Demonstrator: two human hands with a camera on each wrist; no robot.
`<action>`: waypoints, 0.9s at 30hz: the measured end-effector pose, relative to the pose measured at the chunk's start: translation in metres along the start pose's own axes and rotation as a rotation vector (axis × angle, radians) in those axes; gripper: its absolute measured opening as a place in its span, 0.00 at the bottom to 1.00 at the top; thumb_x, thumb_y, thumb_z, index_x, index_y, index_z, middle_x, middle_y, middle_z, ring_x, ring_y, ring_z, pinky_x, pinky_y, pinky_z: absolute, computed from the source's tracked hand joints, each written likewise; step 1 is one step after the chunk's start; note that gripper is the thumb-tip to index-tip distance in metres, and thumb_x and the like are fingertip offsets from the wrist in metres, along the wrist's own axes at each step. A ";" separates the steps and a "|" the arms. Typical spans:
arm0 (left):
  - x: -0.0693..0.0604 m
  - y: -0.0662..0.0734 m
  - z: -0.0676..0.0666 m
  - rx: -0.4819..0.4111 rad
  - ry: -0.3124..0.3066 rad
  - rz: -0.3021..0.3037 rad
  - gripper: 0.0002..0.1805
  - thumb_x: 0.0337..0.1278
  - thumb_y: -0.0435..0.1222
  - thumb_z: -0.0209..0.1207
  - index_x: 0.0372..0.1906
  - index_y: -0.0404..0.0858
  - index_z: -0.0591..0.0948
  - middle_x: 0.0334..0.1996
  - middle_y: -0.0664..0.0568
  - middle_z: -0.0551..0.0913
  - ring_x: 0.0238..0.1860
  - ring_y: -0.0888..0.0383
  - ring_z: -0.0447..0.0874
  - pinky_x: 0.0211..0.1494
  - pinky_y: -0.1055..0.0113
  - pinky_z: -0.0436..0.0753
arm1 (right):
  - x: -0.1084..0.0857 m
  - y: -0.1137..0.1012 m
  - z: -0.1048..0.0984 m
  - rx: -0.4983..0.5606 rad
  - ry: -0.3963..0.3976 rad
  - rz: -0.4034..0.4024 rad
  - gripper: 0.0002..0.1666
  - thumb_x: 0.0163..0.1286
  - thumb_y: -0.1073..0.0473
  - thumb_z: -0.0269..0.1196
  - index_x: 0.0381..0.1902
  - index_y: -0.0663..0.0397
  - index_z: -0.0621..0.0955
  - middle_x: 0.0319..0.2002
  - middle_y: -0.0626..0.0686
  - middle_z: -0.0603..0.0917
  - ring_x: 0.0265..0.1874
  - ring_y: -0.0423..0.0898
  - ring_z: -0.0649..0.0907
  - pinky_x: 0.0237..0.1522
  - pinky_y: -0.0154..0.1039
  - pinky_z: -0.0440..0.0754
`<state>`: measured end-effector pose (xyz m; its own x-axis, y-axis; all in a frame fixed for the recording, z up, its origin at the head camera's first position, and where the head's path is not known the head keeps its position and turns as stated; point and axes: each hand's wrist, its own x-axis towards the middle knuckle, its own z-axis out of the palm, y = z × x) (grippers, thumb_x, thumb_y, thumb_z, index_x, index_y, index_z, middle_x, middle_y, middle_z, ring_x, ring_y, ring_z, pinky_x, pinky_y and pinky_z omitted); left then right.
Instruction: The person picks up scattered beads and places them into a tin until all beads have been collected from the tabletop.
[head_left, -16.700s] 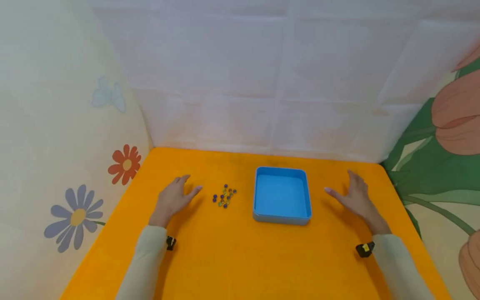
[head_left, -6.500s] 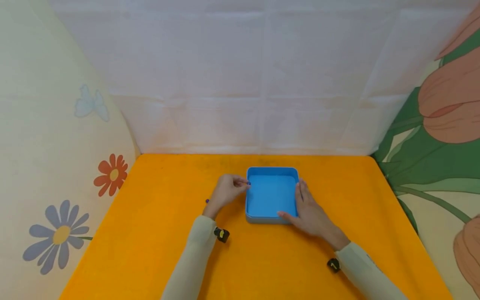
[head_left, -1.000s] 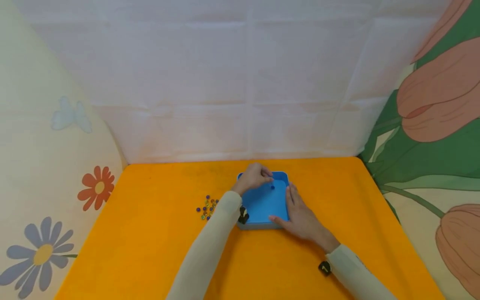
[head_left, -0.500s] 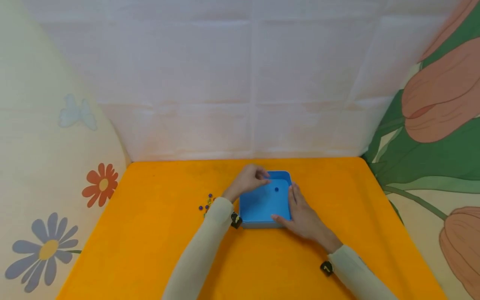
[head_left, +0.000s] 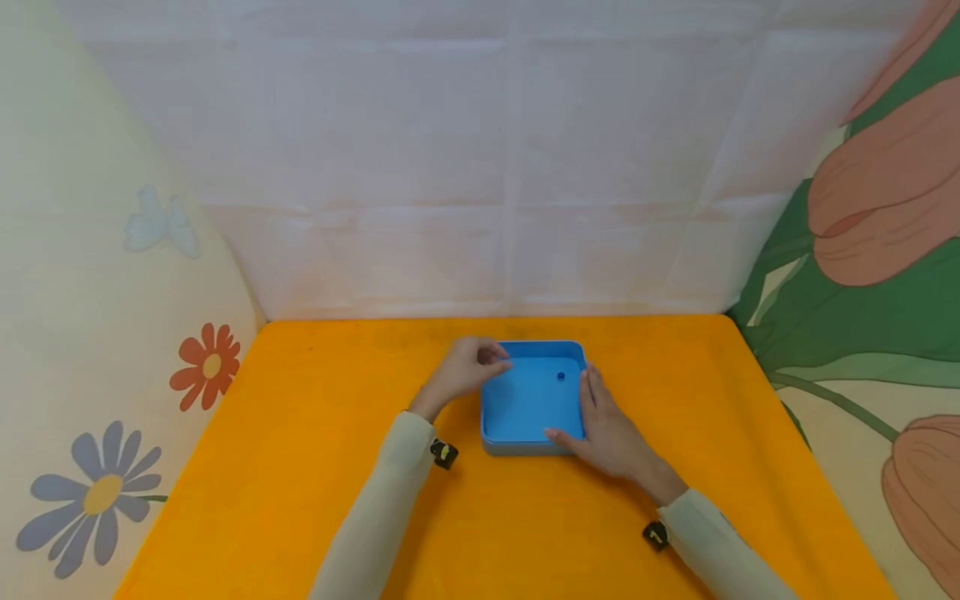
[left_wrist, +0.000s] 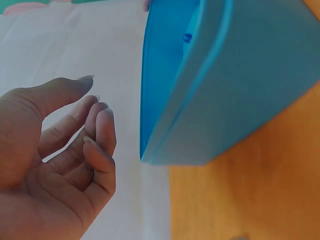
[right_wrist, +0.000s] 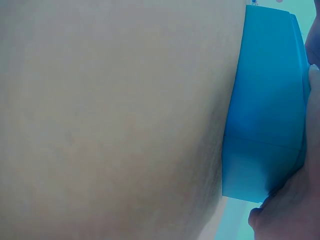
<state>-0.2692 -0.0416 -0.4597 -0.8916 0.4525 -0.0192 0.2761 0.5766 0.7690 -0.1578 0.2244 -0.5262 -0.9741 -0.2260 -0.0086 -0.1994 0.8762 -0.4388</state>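
In the head view, a square blue open-topped box (head_left: 517,447) stands on the orange table. One dark blue marble (head_left: 561,377) lies on its floor, toward the back right. My left hand (head_left: 461,371) hovers by the box's left wall, fingertips just over the rim. Its fingers are loosely curled and, in the left wrist view, the left hand (left_wrist: 65,145) has nothing between thumb and fingers. My right hand (head_left: 615,433) rests against the box's front right corner, thumb on the front rim and fairly straight fingers along the right side. The loose marbles are hidden behind my left arm.
The orange tabletop (head_left: 540,525) spreads around the box. A white cloth (head_left: 420,167) hangs behind its far edge, with flower-printed cloths (head_left: 97,333) at the left and right. A small black camera (head_left: 444,454) sits on each wrist.
A blue marble, pinched by my left hand 6.5 s ago, now lies in the box. Over the last second that hand has drawn left from over the box; the marble has shifted slightly right.
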 end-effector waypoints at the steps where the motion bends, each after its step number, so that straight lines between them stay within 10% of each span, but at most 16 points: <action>1: -0.002 -0.001 -0.002 -0.007 0.001 -0.004 0.10 0.71 0.42 0.66 0.48 0.41 0.88 0.39 0.50 0.88 0.39 0.56 0.82 0.42 0.66 0.84 | 0.000 0.000 0.000 0.001 0.001 -0.003 0.72 0.70 0.20 0.56 0.84 0.68 0.42 0.86 0.67 0.35 0.84 0.67 0.52 0.77 0.65 0.66; 27: -0.062 -0.061 -0.052 -0.005 0.111 -0.113 0.14 0.71 0.45 0.66 0.52 0.40 0.87 0.41 0.47 0.87 0.37 0.52 0.84 0.38 0.63 0.84 | 0.000 0.002 0.001 -0.145 0.047 -0.040 0.70 0.70 0.20 0.55 0.83 0.70 0.47 0.85 0.68 0.43 0.85 0.66 0.50 0.83 0.61 0.57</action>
<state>-0.2493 -0.1403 -0.4721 -0.9512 0.3067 -0.0356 0.1698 0.6159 0.7693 -0.1583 0.2259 -0.5280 -0.9684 -0.2444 0.0502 -0.2479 0.9200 -0.3036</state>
